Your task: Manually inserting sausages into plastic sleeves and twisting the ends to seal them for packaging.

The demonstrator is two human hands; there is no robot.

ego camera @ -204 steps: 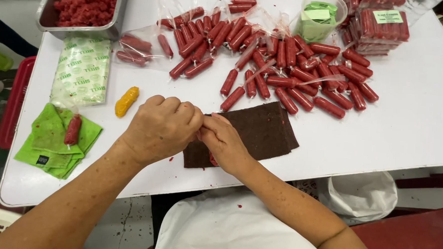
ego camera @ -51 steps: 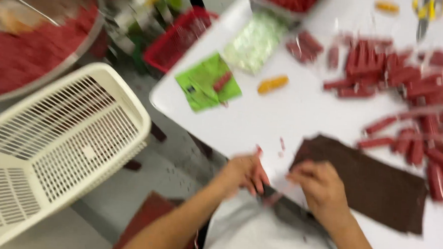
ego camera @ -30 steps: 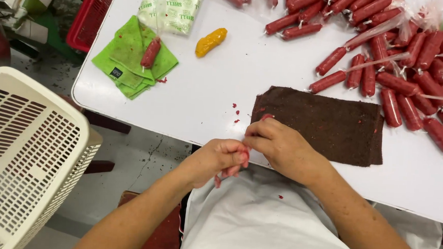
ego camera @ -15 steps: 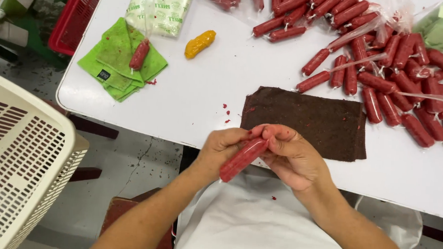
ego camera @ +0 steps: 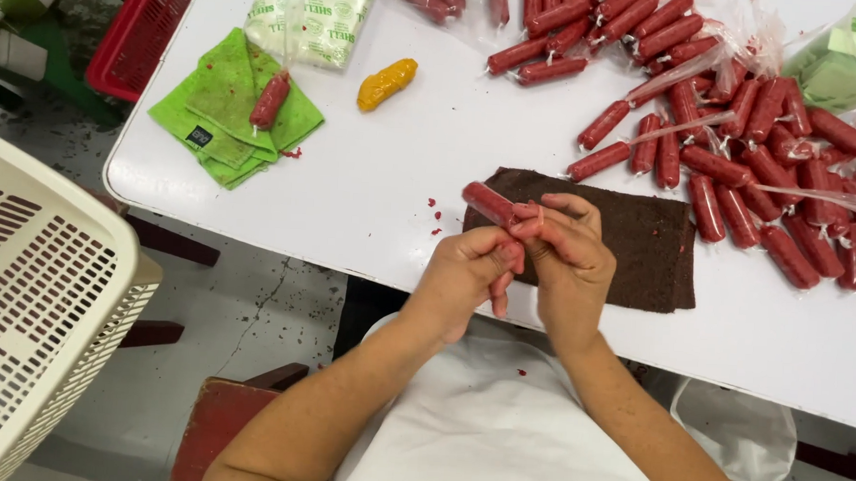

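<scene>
Gripping a small red sausage (ego camera: 489, 203) at the near edge of the desk (ego camera: 432, 154), both hands meet just above the front left corner of a dark brown cloth (ego camera: 640, 242). The left hand (ego camera: 465, 276) curls its fingers (ego camera: 506, 256) shut around the sausage's lower end, while the right hand (ego camera: 567, 256) pinches the clear casing close beside it, apparently twisting or tying it off, though the join is too small to tell for sure. Both forearms come up from the body and angle inward, wrists bent so the work sits close over the lap. The cloth probably lies there to catch crumbs and wipe fingers. Finished sausages (ego camera: 739, 158) are heaped toward the far right of the desk, within reach; a folded green cloth (ego camera: 227, 116) carrying one more sausage lies near the left edge, with a yellow sausage (ego camera: 387, 83) just beyond it.
</scene>
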